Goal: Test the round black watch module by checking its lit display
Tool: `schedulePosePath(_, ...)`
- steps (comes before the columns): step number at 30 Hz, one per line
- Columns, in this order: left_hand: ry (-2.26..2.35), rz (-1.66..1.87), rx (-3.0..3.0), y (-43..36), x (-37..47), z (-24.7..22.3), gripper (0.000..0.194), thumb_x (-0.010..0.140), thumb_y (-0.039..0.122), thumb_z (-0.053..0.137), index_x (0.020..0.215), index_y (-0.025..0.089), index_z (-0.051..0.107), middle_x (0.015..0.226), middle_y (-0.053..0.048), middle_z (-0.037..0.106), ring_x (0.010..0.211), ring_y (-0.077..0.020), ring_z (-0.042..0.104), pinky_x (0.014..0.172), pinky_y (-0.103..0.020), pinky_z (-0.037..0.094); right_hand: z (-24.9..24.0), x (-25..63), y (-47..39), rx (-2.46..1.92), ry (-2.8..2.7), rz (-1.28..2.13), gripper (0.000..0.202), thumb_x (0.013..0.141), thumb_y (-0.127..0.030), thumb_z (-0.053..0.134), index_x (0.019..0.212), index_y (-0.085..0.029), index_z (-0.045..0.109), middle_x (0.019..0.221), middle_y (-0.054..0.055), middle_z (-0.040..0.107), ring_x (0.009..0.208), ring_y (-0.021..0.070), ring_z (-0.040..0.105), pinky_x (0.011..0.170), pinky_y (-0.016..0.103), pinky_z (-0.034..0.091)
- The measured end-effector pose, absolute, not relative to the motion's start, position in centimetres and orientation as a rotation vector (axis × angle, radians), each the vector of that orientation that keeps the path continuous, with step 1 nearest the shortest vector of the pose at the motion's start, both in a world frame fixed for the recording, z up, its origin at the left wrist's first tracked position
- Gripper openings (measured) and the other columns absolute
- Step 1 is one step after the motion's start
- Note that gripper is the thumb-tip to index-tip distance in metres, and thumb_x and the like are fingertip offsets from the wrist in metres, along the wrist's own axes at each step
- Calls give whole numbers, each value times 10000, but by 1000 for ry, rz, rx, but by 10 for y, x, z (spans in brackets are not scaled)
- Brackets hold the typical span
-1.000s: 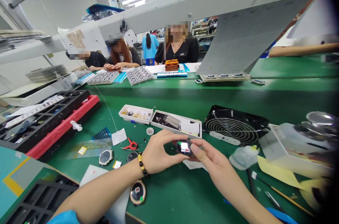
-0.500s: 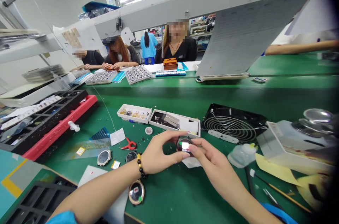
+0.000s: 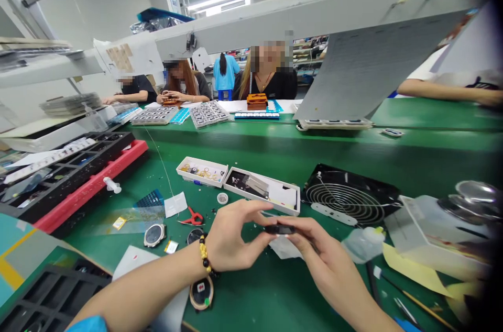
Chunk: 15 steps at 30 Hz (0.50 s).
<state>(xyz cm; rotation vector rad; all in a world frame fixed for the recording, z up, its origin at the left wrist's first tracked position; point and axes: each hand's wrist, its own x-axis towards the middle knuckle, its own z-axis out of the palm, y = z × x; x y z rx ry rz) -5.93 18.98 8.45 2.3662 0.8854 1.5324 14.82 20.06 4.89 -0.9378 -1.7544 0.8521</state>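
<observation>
A dark round watch case [image 3: 280, 229] is held edge-on above the green mat, its face hidden from view. My left hand [image 3: 238, 235] pinches its left edge between thumb and fingers. On the other edge, my right hand [image 3: 318, 245] grips it with thumb and fingers. Below it lies a crumpled white sheet [image 3: 286, 248]. A rose-gold-rimmed watch [image 3: 201, 292] with a green sticker rests under my left wrist. Farther left are a silver-rimmed watch [image 3: 154, 235] and a small battery [image 3: 171, 246]; another dark watch [image 3: 194, 235] is partly covered by my left hand.
Two white parts boxes [image 3: 202, 171] [image 3: 261, 190] lie beyond my hands. A black fan [image 3: 351, 193], a plastic bottle [image 3: 365, 244] and a clear bin [image 3: 432, 238] are on the right. Red cutters [image 3: 192, 217] and a red-edged tray [image 3: 98, 185] are left. Several people sit opposite.
The watch case has been tilted from showing its face and green sticker to edge-on. Both hands have moved slightly down in the view and still hold it.
</observation>
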Motion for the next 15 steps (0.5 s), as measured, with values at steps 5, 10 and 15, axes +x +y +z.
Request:
schedulePosePath(5,836,1595,2541,190,-60,88,488,850,164,712,1292,207,508,909,-41,794,786,-197,745,745,-323,573,51,150,201,-944,-1761,808,268,969,-522,565,1076,-353,743,1113,28,780,1041,237,727,909,321,590)
schedulePosePath(10,876,1703,2447,185,-52,85,552,842,176,718,1338,179,474,863,-44,778,774,-189,747,782,-324,588,41,146,205,-1007,-1584,1070,360,879,-621,651,972,-287,747,1013,71,779,968,277,727,815,330,612)
schedulePosePath(15,872,1836,2212,180,-42,83,638,825,177,727,1394,171,437,867,-37,783,765,-168,753,802,-292,602,31,144,207,-886,-1404,1381,362,875,-603,677,984,-261,727,995,82,760,969,278,713,850,367,610)
